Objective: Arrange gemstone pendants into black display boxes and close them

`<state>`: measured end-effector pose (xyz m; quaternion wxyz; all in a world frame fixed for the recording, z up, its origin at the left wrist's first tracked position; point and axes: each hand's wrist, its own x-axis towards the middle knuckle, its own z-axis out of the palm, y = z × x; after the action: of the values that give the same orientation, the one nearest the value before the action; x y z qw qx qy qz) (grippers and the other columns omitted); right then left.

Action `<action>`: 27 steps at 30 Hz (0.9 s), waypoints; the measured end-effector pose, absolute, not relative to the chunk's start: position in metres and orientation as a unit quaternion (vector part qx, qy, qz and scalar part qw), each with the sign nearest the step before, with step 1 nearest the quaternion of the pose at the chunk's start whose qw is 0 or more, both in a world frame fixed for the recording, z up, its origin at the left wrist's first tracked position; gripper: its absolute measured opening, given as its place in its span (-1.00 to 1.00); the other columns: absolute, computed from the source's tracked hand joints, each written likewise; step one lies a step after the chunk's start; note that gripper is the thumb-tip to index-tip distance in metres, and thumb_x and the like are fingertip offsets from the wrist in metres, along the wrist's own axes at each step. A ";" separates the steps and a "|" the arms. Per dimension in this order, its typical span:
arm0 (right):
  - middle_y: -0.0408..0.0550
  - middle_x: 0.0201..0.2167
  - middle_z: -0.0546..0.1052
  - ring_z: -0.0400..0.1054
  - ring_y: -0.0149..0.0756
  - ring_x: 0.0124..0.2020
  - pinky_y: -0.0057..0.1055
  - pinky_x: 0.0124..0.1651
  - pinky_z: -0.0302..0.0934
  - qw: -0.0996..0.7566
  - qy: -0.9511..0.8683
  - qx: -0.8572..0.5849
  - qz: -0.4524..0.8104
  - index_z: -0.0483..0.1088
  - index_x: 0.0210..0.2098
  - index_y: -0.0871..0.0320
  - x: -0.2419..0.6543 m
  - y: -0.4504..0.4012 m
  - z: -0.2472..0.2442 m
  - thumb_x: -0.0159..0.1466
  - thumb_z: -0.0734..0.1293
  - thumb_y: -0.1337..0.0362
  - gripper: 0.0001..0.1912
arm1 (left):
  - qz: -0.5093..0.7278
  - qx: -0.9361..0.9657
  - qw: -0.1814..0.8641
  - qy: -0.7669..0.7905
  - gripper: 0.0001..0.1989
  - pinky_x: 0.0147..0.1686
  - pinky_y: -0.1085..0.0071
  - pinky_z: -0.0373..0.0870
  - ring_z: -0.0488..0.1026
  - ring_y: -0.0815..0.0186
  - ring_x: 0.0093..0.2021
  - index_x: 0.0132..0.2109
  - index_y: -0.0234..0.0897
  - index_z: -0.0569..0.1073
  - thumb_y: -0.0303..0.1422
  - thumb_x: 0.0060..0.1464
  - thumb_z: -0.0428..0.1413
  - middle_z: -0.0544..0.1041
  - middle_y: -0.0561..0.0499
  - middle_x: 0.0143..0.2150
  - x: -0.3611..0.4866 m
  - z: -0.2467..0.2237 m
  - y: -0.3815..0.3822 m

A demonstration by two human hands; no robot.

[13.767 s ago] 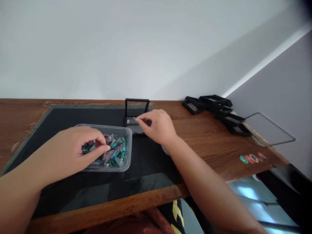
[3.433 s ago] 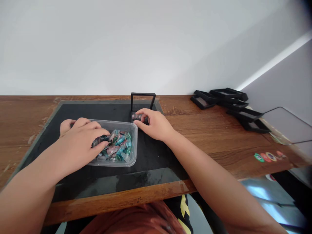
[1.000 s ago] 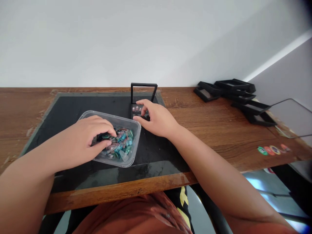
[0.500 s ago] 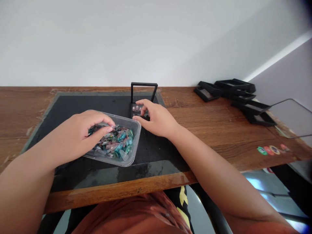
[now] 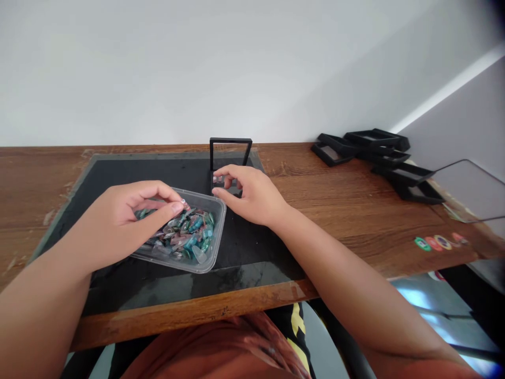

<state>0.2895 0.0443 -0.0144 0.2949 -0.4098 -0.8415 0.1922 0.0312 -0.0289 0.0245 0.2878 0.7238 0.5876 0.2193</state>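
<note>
My left hand (image 5: 134, 223) is over a clear plastic tub (image 5: 221, 231), thumb and forefinger closed on a small press-on nail (image 5: 186, 205). A heap of press-on nails (image 5: 189, 237) in blue, green, pink and clear colours lies in the tub. Behind the tub's right corner stands a small black display case (image 5: 211, 152) with its framed lid raised. A few pinkish nails (image 5: 218, 179) show inside its base. My right hand (image 5: 250, 195) rests over the base, thumb and forefinger apart and nothing visible between them. Its palm and fingers hide most of the case's inside.
A black mat (image 5: 153, 171) lies under the tub and case on the wooden table (image 5: 315, 205). Several black frame cases (image 5: 371, 138) are piled at the back right. Small round coloured stickers (image 5: 434, 242) lie near the right front edge. A pale wall (image 5: 236, 68) rises behind.
My left hand has risen slightly from the heap, and the pinched nail now shows more clearly. My right hand has shifted slightly left over the case. The view has tilted slightly.
</note>
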 end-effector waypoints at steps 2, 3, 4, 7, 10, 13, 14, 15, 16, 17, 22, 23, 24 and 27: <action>-0.08 -0.26 0.60 0.39 -0.29 -0.26 -0.31 -0.05 0.19 0.320 -0.842 -0.395 0.182 0.53 0.01 0.16 0.291 0.044 -0.012 0.38 0.35 0.18 -0.72 | 0.226 0.721 0.304 0.580 -0.69 -0.21 0.39 0.46 0.56 0.30 -0.20 -0.08 -0.16 0.56 -0.04 0.30 0.12 0.65 0.13 -0.20 0.033 0.027 -0.030; -0.08 -0.26 0.60 0.39 -0.29 -0.26 -0.30 -0.02 0.19 0.331 -0.844 -0.384 0.174 0.53 0.01 0.15 0.291 0.043 -0.011 0.40 0.34 0.19 -0.73 | 0.230 0.723 0.306 0.575 -0.69 -0.23 0.40 0.44 0.54 0.31 -0.22 -0.10 -0.19 0.55 -0.05 0.31 0.11 0.64 0.13 -0.22 0.034 0.027 -0.030; -0.09 -0.26 0.60 0.40 -0.29 -0.25 -0.29 0.01 0.19 0.339 -0.850 -0.368 0.164 0.53 0.02 0.14 0.292 0.043 -0.009 0.41 0.33 0.19 -0.73 | 0.232 0.726 0.306 0.570 -0.69 -0.24 0.40 0.43 0.52 0.32 -0.24 -0.12 -0.20 0.55 -0.06 0.31 0.10 0.62 0.13 -0.24 0.034 0.027 -0.030; -0.11 -0.24 0.61 0.44 -0.26 -0.18 -0.25 0.05 0.16 0.345 -0.879 -0.300 0.135 0.52 0.07 0.08 0.293 0.040 -0.006 0.43 0.33 0.11 -0.70 | 0.243 0.734 0.306 0.555 -0.70 -0.26 0.43 0.42 0.49 0.33 -0.26 -0.14 -0.19 0.55 -0.07 0.31 0.11 0.60 0.13 -0.26 0.034 0.024 -0.029; -0.11 -0.25 0.62 0.45 -0.24 -0.18 -0.25 -0.02 0.14 0.371 -0.894 -0.224 0.112 0.52 0.08 0.08 0.290 0.035 -0.007 0.43 0.36 -0.01 -0.62 | 0.260 0.741 0.301 0.541 -0.71 -0.29 0.46 0.38 0.47 0.37 -0.31 -0.14 -0.12 0.54 -0.03 0.30 0.13 0.58 0.16 -0.29 0.032 0.018 -0.028; -0.09 -0.21 0.62 0.43 -0.27 -0.20 -0.24 -0.04 0.13 0.388 -0.898 -0.187 0.095 0.51 0.10 0.10 0.286 0.031 -0.009 0.45 0.34 -0.01 -0.61 | 0.262 0.739 0.297 0.545 -0.71 -0.30 0.47 0.35 0.44 0.40 -0.33 -0.14 -0.09 0.52 -0.01 0.33 0.09 0.55 0.18 -0.31 0.031 0.015 -0.027; -0.09 -0.20 0.62 0.42 -0.27 -0.19 -0.24 -0.03 0.13 0.389 -0.898 -0.183 0.090 0.51 0.11 0.10 0.285 0.030 -0.010 0.46 0.33 0.00 -0.62 | 0.262 0.740 0.293 0.545 -0.71 -0.29 0.47 0.35 0.43 0.41 -0.33 -0.13 -0.09 0.52 -0.01 0.34 0.08 0.54 0.18 -0.31 0.032 0.014 -0.026; -0.08 -0.19 0.62 0.42 -0.28 -0.19 -0.24 -0.03 0.13 0.390 -0.899 -0.180 0.085 0.51 0.10 0.10 0.284 0.030 -0.010 0.46 0.32 0.01 -0.63 | 0.261 0.744 0.288 0.543 -0.70 -0.28 0.47 0.35 0.43 0.41 -0.33 -0.13 -0.09 0.52 -0.01 0.35 0.07 0.53 0.18 -0.31 0.033 0.014 -0.027; -0.09 -0.18 0.61 0.41 -0.28 -0.18 -0.24 -0.02 0.13 0.390 -0.900 -0.179 0.080 0.51 0.10 0.09 0.284 0.029 -0.011 0.47 0.32 0.01 -0.64 | 0.258 0.750 0.283 0.540 -0.71 -0.27 0.47 0.34 0.43 0.41 -0.33 -0.13 -0.09 0.51 -0.02 0.36 0.07 0.54 0.18 -0.30 0.034 0.014 -0.027; -0.09 -0.18 0.61 0.41 -0.28 -0.18 -0.24 -0.02 0.13 0.390 -0.900 -0.179 0.075 0.52 0.08 0.09 0.283 0.029 -0.011 0.47 0.31 0.01 -0.65 | 0.256 0.756 0.278 0.535 -0.71 -0.26 0.47 0.34 0.42 0.41 -0.33 -0.14 -0.09 0.51 -0.03 0.36 0.07 0.54 0.18 -0.30 0.035 0.014 -0.027; -0.12 -0.23 0.58 0.38 -0.28 -0.18 -0.23 -0.01 0.10 0.377 -0.909 -0.173 0.054 0.54 0.03 0.04 0.282 0.028 -0.010 0.51 0.25 -0.02 -0.65 | 0.256 0.767 0.279 0.518 -0.74 -0.24 0.46 0.33 0.45 0.42 -0.32 -0.14 -0.11 0.51 -0.07 0.37 0.07 0.55 0.18 -0.30 0.038 0.017 -0.029; -0.13 -0.26 0.57 0.37 -0.28 -0.18 -0.23 0.00 0.10 0.373 -0.911 -0.169 0.052 0.54 0.03 0.03 0.282 0.027 -0.009 0.51 0.24 -0.03 -0.64 | 0.255 0.767 0.282 0.516 -0.74 -0.25 0.46 0.33 0.45 0.41 -0.33 -0.14 -0.11 0.51 -0.07 0.37 0.07 0.55 0.18 -0.31 0.039 0.018 -0.029; -0.14 -0.28 0.57 0.36 -0.28 -0.18 -0.22 0.01 0.09 0.370 -0.912 -0.167 0.052 0.54 0.03 0.03 0.282 0.027 -0.009 0.51 0.24 -0.03 -0.64 | 0.252 0.768 0.285 0.515 -0.74 -0.26 0.46 0.33 0.46 0.41 -0.34 -0.13 -0.11 0.52 -0.07 0.37 0.07 0.56 0.18 -0.31 0.039 0.019 -0.030; -0.14 -0.31 0.55 0.36 -0.27 -0.18 -0.21 0.01 0.09 0.370 -0.912 -0.167 0.054 0.53 0.03 0.06 0.281 0.025 -0.008 0.51 0.24 -0.05 -0.62 | 0.242 0.782 0.290 0.496 -0.73 -0.28 0.48 0.35 0.47 0.40 -0.32 -0.16 -0.12 0.52 -0.07 0.38 0.06 0.57 0.16 -0.28 0.040 0.021 -0.030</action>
<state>0.2809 0.0253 -0.0085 0.3695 -0.1671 -0.9125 0.0542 0.0404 -0.0301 0.0206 0.2903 0.7819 0.4960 0.2415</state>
